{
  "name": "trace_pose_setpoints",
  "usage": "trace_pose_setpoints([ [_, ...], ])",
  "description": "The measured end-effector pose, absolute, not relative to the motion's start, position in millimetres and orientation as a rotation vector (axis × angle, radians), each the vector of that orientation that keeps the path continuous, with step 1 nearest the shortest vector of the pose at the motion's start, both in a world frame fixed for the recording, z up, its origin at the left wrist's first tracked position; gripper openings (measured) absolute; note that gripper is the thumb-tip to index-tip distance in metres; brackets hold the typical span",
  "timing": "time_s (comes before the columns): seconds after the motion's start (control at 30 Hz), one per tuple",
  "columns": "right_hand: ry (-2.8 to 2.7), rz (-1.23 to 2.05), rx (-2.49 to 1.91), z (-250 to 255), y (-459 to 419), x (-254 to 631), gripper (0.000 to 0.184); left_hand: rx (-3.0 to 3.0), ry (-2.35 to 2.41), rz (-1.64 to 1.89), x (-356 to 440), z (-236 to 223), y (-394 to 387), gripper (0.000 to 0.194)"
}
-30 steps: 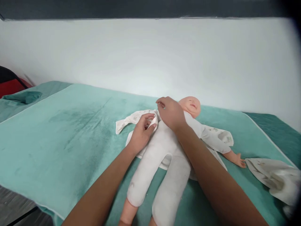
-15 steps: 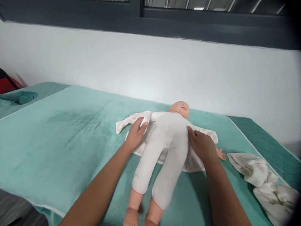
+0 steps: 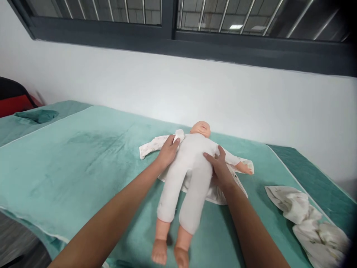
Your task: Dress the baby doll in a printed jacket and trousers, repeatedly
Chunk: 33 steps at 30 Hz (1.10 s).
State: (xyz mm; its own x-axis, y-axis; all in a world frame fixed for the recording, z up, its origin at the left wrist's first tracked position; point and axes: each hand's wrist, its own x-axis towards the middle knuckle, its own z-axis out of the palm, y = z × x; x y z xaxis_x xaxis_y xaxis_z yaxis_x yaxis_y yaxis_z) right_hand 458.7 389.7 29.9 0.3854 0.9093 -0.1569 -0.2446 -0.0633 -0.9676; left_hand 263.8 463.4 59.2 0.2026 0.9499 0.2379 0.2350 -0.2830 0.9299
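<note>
A baby doll (image 3: 189, 175) with a white cloth body lies on its back on a teal blanket (image 3: 83, 167), head toward the wall. A white printed garment (image 3: 152, 146) is spread open beneath it. My left hand (image 3: 168, 152) grips the doll's side at the left shoulder, fingers curled on the body and garment edge. My right hand (image 3: 220, 168) holds the doll's right side at the torso, thumb across the front. The doll's bare right arm (image 3: 243, 168) sticks out past the garment.
A crumpled white printed cloth (image 3: 309, 219) lies at the right on the blanket. A folded teal cloth (image 3: 36, 116) rests at far left beside something red and black (image 3: 13, 102). A white wall (image 3: 251, 100) and dark window frame stand behind the bed.
The camera tilted up, revealing the window. My right hand left the doll's shoulder and came down to its right side; the doll's right arm now lies out of the sleeve.
</note>
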Motion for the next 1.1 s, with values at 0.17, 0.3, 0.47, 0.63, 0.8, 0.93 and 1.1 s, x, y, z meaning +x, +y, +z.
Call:
trace_pose_setpoints([
  [0.17,-0.697,1.155,-1.125,23.4,385.6,459.2,0.115,1.776,1.167,1.145,274.1,65.3,467.8,0.025],
  [0.3,-0.749,1.227,-1.071,21.7,381.6,461.3,0.111,1.874,1.225,1.168,274.0,80.8,470.4,0.024],
  [0.47,-0.74,1.235,-1.053,19.6,382.8,456.9,0.11,2.374,1.424,0.699,278.4,110.8,452.3,0.021],
  [0.63,-0.747,1.235,-1.056,17.3,382.1,454.0,0.111,2.537,1.517,0.244,298.9,147.7,410.7,0.028],
  [0.8,-0.905,1.242,-1.163,22.4,377.5,467.6,0.094,2.414,1.323,0.379,291.4,147.7,396.3,0.034],
  [0.93,-1.033,1.156,-1.283,23.4,373.9,487.6,0.067,2.397,1.74,0.623,241.8,97.3,426.4,0.033],
  [1.1,-1.001,0.753,-1.439,15.0,378.2,508.9,0.036,2.529,1.853,0.476,166.9,21.0,468.5,0.057],
])
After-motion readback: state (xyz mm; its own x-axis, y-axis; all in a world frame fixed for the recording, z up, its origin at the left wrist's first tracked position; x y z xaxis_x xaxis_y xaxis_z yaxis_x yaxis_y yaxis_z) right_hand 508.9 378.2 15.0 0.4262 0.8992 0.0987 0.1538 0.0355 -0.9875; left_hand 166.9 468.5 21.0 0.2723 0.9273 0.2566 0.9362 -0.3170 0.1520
